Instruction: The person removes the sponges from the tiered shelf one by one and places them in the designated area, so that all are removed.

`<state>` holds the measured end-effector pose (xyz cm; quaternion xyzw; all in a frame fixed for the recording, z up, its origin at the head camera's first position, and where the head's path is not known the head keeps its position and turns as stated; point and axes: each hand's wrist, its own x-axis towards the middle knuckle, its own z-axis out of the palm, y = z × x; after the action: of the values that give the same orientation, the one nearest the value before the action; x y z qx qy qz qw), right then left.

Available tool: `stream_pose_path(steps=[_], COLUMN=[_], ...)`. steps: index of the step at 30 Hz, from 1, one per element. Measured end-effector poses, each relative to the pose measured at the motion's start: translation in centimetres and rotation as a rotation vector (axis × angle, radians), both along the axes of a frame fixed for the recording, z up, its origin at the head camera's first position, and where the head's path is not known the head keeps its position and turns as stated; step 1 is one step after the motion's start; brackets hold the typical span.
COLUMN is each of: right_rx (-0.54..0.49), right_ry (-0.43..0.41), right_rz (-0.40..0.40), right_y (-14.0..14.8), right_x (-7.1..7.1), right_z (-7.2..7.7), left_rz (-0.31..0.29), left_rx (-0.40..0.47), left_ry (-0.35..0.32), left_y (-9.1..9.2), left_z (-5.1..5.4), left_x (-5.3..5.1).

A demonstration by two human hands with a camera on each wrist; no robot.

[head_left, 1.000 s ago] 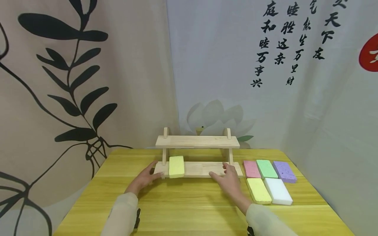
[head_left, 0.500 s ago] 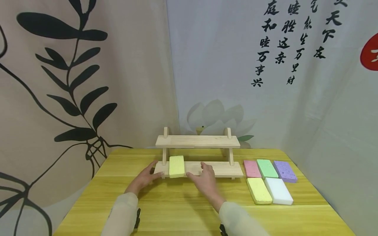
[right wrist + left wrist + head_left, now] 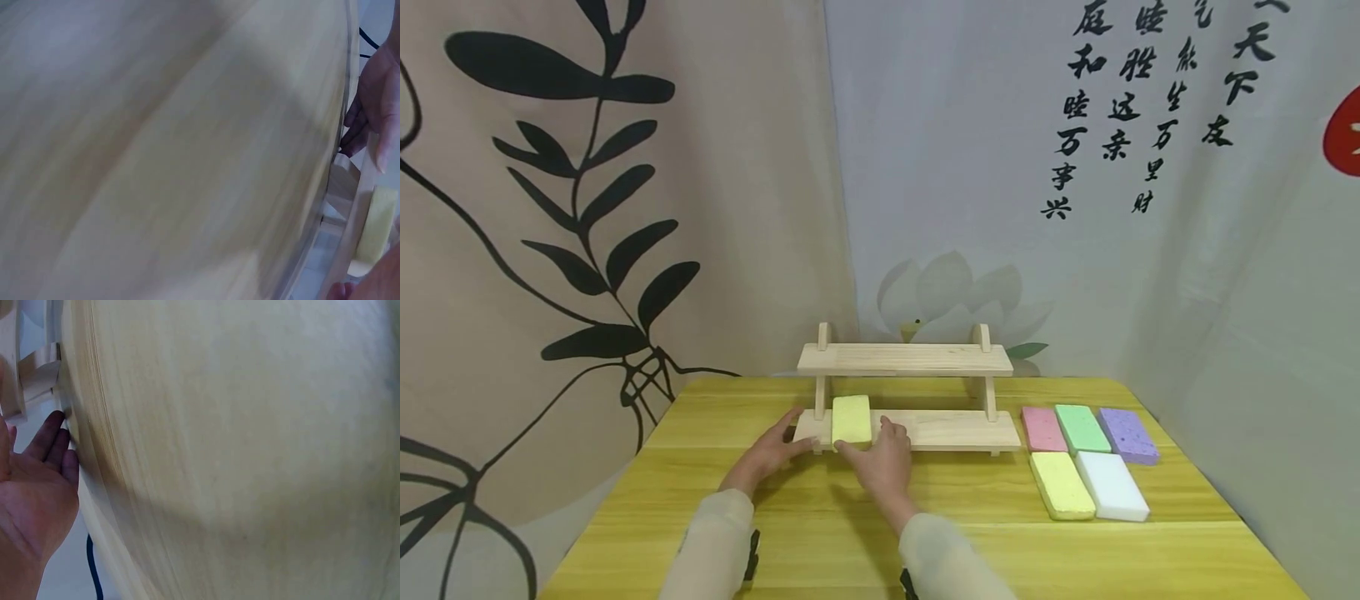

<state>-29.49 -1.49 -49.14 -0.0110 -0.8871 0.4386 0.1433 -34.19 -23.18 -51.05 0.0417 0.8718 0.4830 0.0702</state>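
A two-tier wooden shelf [image 3: 942, 429] stands on the table, with a yellow sponge [image 3: 852, 419] on the left part of its lower board. My left hand [image 3: 769, 454] rests at the left end of that board, thumb by its front edge. In the left wrist view, several fingers [image 3: 55, 447] of this hand extend fairly straight. My right hand [image 3: 883, 462] is in front of the lower board, thumb at the sponge's lower front and fingers to its right, spread apart. The right wrist view shows the sponge [image 3: 376, 225] beside the partly cropped right hand [image 3: 381, 281].
On the table's right side lie a pink sponge [image 3: 1043, 429], a green sponge [image 3: 1082, 428], a purple sponge [image 3: 1128, 435], another yellow sponge [image 3: 1063, 487] and a white sponge [image 3: 1112, 487]. Printed cloth [image 3: 760, 208] hangs behind the wooden table [image 3: 820, 533].
My right hand has moved left along the front of the lower board, from its right end to the yellow sponge. The left hand and the shelf have stayed in place.
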Motion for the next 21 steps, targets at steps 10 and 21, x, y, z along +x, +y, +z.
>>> stream_pose_path(steps=[10,21], right_rx=[0.032,0.093], right_ry=[0.028,0.025], right_rz=[-0.042,-0.079], right_y=[-2.0,-2.4], right_x=[-0.4,-0.9], right_z=[-0.6,-0.8], left_rz=[0.008,0.004], left_rx=[0.011,0.028], left_ry=[-0.009,-0.011], left_y=[0.1,0.0], left_z=[-0.1,0.0], left_x=[-0.1,0.0])
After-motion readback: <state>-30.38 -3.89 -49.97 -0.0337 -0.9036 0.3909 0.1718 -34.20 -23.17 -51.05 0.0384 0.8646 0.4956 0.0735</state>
